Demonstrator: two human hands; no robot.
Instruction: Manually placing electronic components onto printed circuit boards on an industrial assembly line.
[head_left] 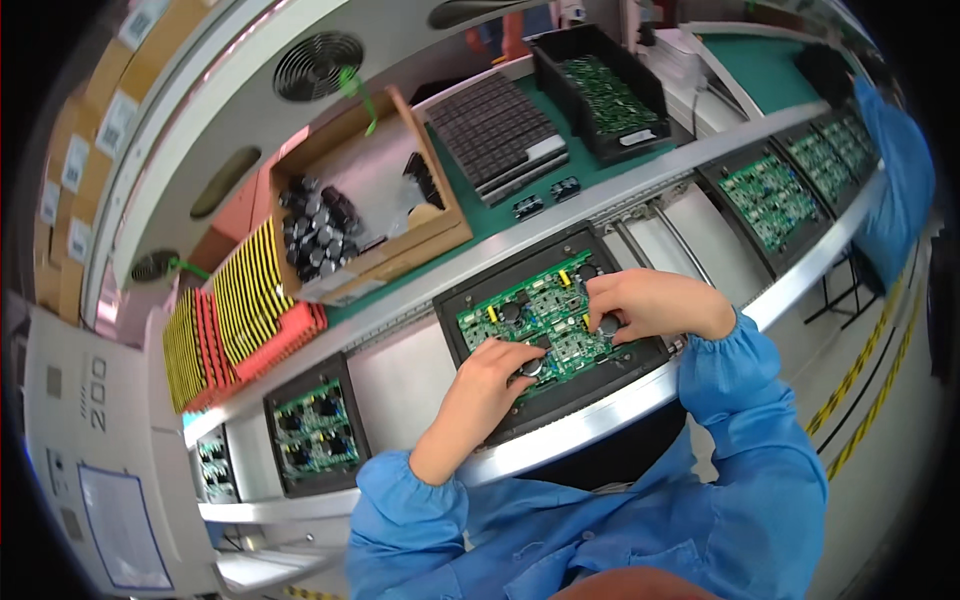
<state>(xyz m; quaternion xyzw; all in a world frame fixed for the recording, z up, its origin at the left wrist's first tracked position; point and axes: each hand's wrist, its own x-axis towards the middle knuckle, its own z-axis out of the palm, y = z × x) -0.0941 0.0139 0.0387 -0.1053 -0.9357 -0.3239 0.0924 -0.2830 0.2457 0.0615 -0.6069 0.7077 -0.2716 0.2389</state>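
Note:
A green circuit board (pixel 572 348) lies in a black carrier frame (pixel 512 270) on the conveyor in front of me, dotted with small parts, yellow blocks and black round capacitors. On its near left part, the fingers of my left hand (pixel 482 388) close round a capacitor (pixel 531 368) with a silvery top. My right hand (pixel 652 304) pinches another capacitor (pixel 609 324) at the board's right side. Both capacitors are at the board's surface; the fingers hide whether their leads are seated.
Beyond the rail stand a cardboard box (pixel 408 262) of loose capacitors, a stack of dark trays (pixel 495 130) and a black bin (pixel 560 100) of small green boards. Other framed boards (pixel 315 425) sit along the conveyor. A blue sleeve (pixel 897 180) of another person shows far right.

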